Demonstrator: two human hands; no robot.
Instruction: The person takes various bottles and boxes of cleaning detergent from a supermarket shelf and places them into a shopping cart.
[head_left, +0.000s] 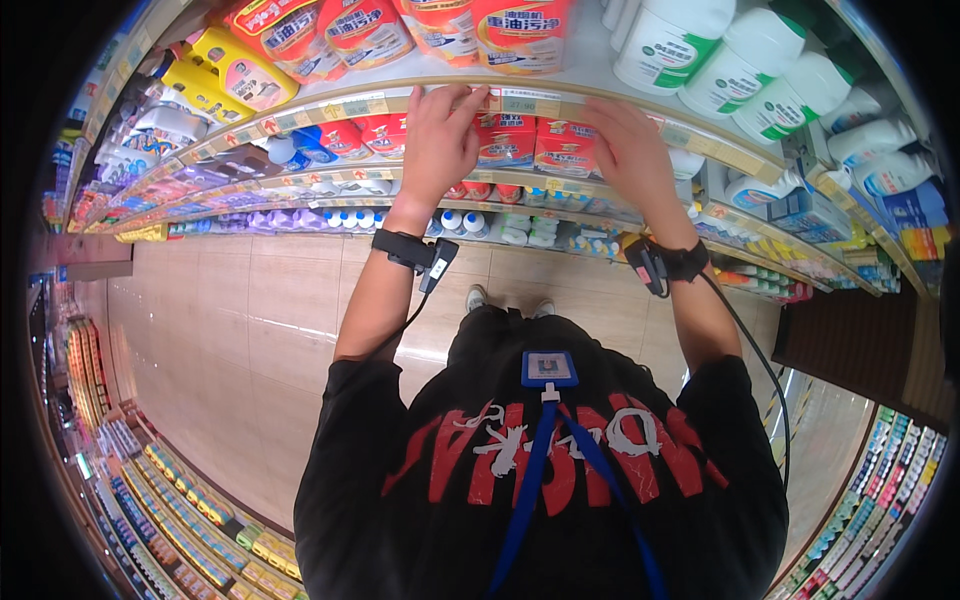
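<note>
Both hands are at the front edge of a store shelf. My left hand lies back up with its fingers spread on the price-label strip, holding nothing. Farther right, my right hand rests its fingertips at the same strip, slightly blurred, and nothing shows in it. Red cleaner pouches stand on the shelf above the strip, beyond the hands. White bottles with green labels are to their right. Between the hands, red boxes sit on the shelf below. The palms are hidden.
Yellow bottles stand at the upper left. Lower shelves hold blue-capped white bottles and other goods. A dark brown panel is at the right. Stocked shelves stand behind, across the tiled floor. Cables run from both wrist devices.
</note>
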